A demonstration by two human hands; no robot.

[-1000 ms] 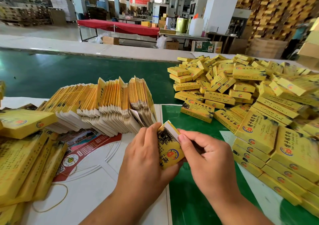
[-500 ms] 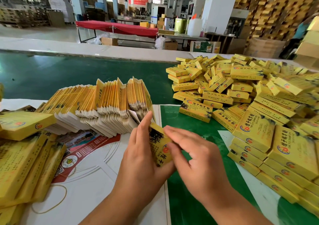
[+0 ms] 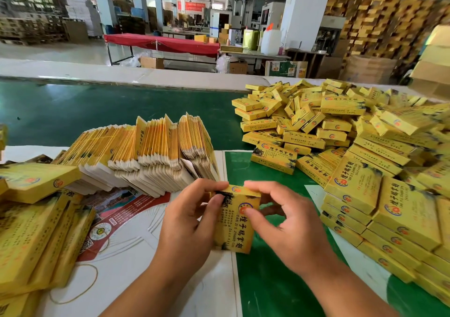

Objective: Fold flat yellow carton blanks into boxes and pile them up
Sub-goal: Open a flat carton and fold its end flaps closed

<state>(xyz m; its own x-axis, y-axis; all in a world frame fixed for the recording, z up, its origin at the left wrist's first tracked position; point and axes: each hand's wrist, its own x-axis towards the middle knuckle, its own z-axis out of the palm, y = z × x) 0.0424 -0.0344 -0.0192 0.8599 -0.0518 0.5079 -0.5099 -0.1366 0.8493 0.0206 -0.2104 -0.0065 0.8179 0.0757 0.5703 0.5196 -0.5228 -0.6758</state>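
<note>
My way is open at lower centre, over the bare green mat (image 3: 275, 290), and across the green belt (image 3: 97, 112) at upper left. The leaning row of flat blanks (image 3: 146, 156) blocks me ahead-left; the heap of folded boxes (image 3: 353, 151) walls the right side.

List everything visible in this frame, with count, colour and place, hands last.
carton in hand: one, yellow, centre, held upright.
flat blanks: a fanned stack, yellow and white, left of centre.
folded boxes: a large heap, yellow, right.
larger yellow boxes: several, stacked at the left edge.
rubber band: one, tan, lower left.
red table: one, background.
left hand: grips the carton's left side.
right hand: pinches its right side.
</note>
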